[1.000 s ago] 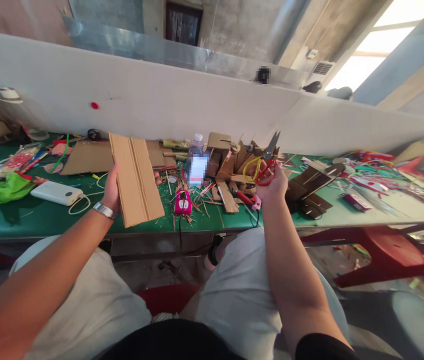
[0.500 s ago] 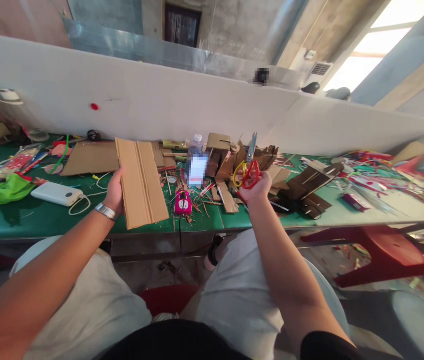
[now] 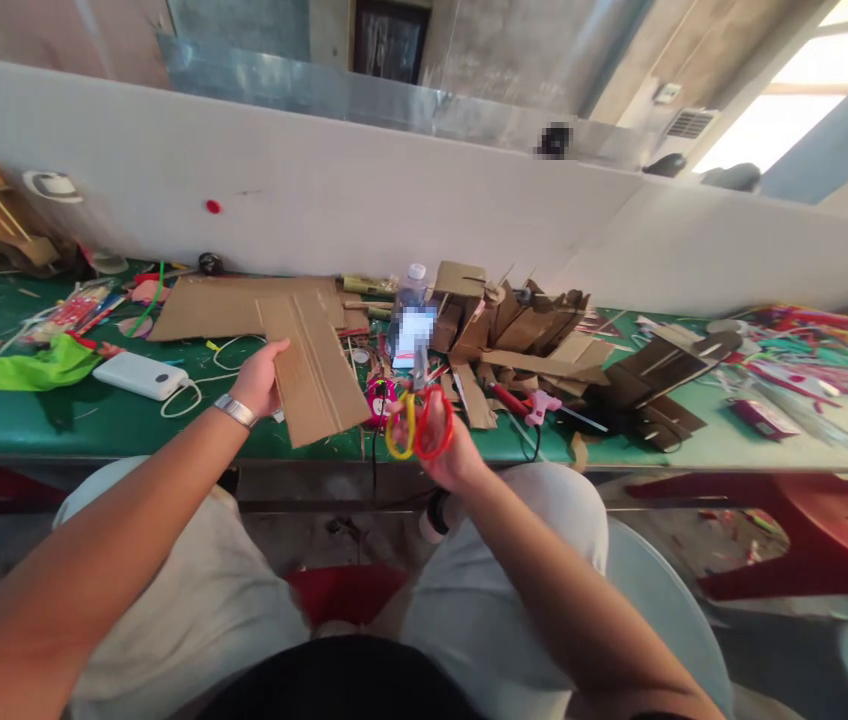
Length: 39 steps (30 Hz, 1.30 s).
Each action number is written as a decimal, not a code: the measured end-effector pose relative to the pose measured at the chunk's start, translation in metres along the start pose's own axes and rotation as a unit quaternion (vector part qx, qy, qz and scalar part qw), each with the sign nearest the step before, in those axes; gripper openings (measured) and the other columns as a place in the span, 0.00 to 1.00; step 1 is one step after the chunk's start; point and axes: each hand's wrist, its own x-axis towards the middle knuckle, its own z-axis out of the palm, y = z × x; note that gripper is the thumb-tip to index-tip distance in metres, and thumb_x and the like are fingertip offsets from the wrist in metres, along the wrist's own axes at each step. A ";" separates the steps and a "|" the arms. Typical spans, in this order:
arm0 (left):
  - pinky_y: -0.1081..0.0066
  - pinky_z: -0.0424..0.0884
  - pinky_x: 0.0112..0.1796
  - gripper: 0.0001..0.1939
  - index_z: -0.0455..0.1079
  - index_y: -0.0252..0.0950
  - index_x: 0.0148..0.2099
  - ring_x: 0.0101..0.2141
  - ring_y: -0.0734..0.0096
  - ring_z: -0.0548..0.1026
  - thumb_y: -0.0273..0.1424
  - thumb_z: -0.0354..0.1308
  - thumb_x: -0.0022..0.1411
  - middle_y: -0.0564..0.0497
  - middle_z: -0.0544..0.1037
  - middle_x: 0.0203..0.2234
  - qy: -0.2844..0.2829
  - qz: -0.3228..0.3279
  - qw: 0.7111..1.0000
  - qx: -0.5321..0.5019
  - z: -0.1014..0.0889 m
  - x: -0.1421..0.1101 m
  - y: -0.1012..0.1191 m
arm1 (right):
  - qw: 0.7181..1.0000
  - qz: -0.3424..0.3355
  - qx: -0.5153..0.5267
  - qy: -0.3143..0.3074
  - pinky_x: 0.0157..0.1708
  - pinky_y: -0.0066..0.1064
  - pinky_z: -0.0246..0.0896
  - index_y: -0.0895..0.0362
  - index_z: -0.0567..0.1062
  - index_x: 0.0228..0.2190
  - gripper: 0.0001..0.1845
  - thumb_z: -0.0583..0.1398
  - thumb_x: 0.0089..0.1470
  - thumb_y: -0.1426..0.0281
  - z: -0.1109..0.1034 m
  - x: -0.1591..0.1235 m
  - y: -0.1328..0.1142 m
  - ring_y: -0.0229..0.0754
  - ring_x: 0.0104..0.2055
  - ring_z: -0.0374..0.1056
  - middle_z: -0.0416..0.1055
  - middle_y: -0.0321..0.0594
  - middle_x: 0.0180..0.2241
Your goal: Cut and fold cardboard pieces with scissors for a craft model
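My left hand [image 3: 263,380] grips the left edge of a creased piece of cardboard [image 3: 319,370], held tilted above the table's front. In my right hand [image 3: 450,445] is a pair of scissors [image 3: 422,425] with one yellow and one red handle loop, blades pointing away from me. The scissors are a short way right of the cardboard, apart from it. Behind them a pink device with a white face [image 3: 379,398] is partly covered. A phone with a lit, blurred screen [image 3: 413,335] leans by a clear bottle [image 3: 415,285].
Cardboard constructions [image 3: 514,320] stand at the back, with a pink glue gun [image 3: 542,405] in front. A white power bank [image 3: 140,376] and green cloth [image 3: 45,365] lie left. Scraps litter the green table [image 3: 79,430]. A red stool [image 3: 814,520] stands at right.
My right hand has brought the scissors left and down, nearer the cardboard, uncovering the glue gun. The cardboard has tilted lower in my left hand. The view has shifted slightly left.
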 end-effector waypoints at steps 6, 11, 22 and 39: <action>0.59 0.83 0.36 0.07 0.72 0.36 0.36 0.34 0.53 0.85 0.34 0.60 0.63 0.47 0.81 0.26 0.062 0.027 0.998 -0.021 -0.003 0.011 0.010 | 0.987 0.115 -0.061 -0.097 0.35 0.35 0.76 0.48 0.69 0.54 0.36 0.72 0.54 0.44 0.017 -0.017 0.043 0.44 0.35 0.82 0.79 0.40 0.47; 0.62 0.83 0.39 0.05 0.71 0.37 0.36 0.39 0.55 0.85 0.33 0.62 0.61 0.47 0.83 0.30 0.086 0.062 0.994 -0.019 -0.010 0.018 0.019 | 0.970 0.151 -0.141 -0.131 0.32 0.29 0.71 0.48 0.67 0.55 0.36 0.69 0.57 0.41 0.014 -0.025 0.050 0.39 0.34 0.80 0.76 0.37 0.47; 0.53 0.83 0.42 0.14 0.79 0.35 0.45 0.41 0.46 0.86 0.33 0.69 0.57 0.44 0.86 0.32 0.019 0.032 0.998 0.041 -0.009 0.012 0.009 | 0.963 0.192 -0.108 -0.158 0.26 0.32 0.74 0.50 0.67 0.51 0.37 0.64 0.57 0.35 0.025 -0.034 0.064 0.41 0.28 0.79 0.78 0.38 0.42; 0.50 0.84 0.44 0.16 0.80 0.33 0.45 0.41 0.44 0.87 0.32 0.73 0.55 0.41 0.87 0.33 -0.053 -0.014 0.996 0.071 0.003 -0.003 -0.009 | 0.971 0.182 -0.123 -0.092 0.12 0.23 0.59 0.49 0.61 0.43 0.37 0.65 0.54 0.34 0.031 -0.035 0.066 0.37 0.16 0.72 0.82 0.33 0.31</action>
